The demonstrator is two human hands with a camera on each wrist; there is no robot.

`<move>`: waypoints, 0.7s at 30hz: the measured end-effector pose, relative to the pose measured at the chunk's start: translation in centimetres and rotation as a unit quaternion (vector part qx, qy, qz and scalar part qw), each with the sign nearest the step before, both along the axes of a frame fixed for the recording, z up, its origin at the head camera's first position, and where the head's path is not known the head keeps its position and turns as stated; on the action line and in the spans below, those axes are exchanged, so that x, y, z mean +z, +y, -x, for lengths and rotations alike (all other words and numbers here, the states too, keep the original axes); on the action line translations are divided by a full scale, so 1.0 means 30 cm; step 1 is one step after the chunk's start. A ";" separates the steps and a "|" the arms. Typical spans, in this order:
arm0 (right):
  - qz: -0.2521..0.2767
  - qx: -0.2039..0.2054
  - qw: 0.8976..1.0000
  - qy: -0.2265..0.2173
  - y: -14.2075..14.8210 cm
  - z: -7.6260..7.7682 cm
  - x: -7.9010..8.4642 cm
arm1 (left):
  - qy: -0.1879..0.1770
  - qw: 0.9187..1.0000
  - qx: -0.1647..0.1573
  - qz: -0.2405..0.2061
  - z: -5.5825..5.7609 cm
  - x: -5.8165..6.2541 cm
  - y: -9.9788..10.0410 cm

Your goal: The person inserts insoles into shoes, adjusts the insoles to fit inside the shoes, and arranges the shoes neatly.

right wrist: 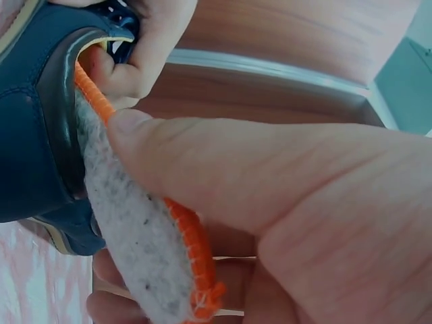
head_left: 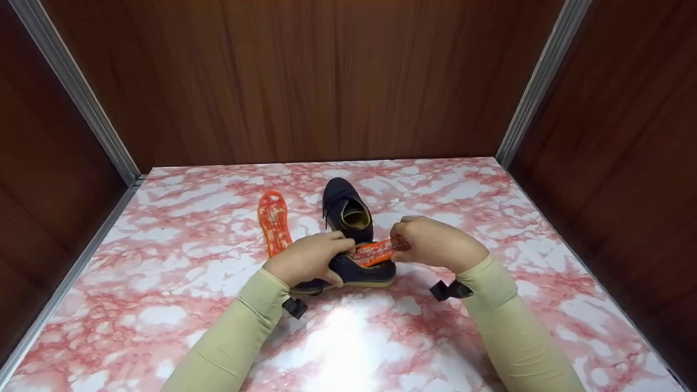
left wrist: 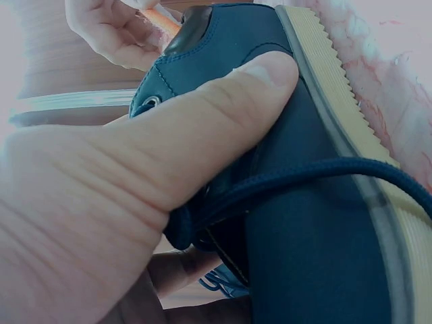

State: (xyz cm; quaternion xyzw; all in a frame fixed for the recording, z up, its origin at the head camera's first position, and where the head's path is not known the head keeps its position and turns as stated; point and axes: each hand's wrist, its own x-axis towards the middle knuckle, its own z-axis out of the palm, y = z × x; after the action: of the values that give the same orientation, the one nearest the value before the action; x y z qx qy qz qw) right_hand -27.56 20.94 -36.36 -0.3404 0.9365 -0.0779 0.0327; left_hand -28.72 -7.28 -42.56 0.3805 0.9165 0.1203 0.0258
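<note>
A dark blue lace-up shoe (head_left: 362, 276) with a cream sole lies sideways before me, its heel to the right. My left hand (head_left: 313, 257) grips it across the laces, with the thumb (left wrist: 266, 74) pressed on the near side. My right hand (head_left: 435, 242) pinches the heel end of an orange-edged insole (head_left: 374, 253), whose front part runs into the shoe's opening and is hidden there. Grey felt shows on the insole's underside (right wrist: 131, 223) in the right wrist view. Left fingers reach into the opening beside it.
A second dark blue shoe (head_left: 338, 196) stands just behind, toe pointing away. Another orange insole (head_left: 273, 215) lies flat to the left, its lower end behind my left hand. Brown wood-grain panels (head_left: 326, 81) enclose the pink-and-white marbled table (head_left: 179, 283) at the back and sides.
</note>
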 end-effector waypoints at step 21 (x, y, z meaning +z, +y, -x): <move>-0.001 0.012 1.000 0.019 -0.028 -0.021 -0.015 | 0.003 1.000 -0.003 -0.004 -0.002 0.001 -0.002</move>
State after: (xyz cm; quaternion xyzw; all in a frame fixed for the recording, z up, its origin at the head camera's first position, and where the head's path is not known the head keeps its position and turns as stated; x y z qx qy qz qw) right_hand -26.94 20.11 -36.81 -0.3528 0.9329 -0.0699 0.0163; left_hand -28.66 -7.33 -42.53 0.3836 0.9151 0.1225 0.0219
